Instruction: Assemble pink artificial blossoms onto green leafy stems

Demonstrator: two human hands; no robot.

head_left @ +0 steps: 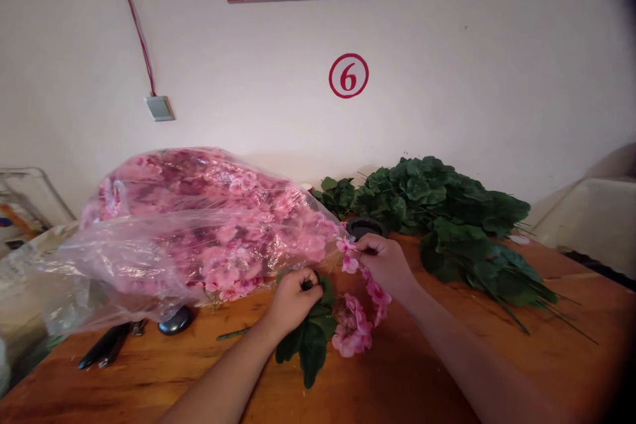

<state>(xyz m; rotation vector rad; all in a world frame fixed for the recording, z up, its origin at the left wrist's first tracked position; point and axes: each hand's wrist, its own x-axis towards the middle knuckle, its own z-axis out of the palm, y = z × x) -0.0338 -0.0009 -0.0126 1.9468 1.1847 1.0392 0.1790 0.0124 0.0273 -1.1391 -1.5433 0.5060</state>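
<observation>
My left hand (297,299) is closed around the stem end of a spray of green artificial leaves (313,344), which hangs below the fist over the table. My right hand (380,265) pinches a small pink artificial flower (348,256) between thumb and fingers. Between and below the two hands hang more pink blossoms (352,328), near the leaves; whether they join the flower in my right hand or the stem in my left, I cannot tell. The fingers hide the stems themselves.
A clear plastic bag (199,225) full of pink flowers covers the left back of the wooden table (397,377). Green leaf sprays (432,192) are heaped at the right. A black roll (365,228) sits behind my right hand. Black-handled pliers (106,344) and a dark rounded object (175,319) lie left.
</observation>
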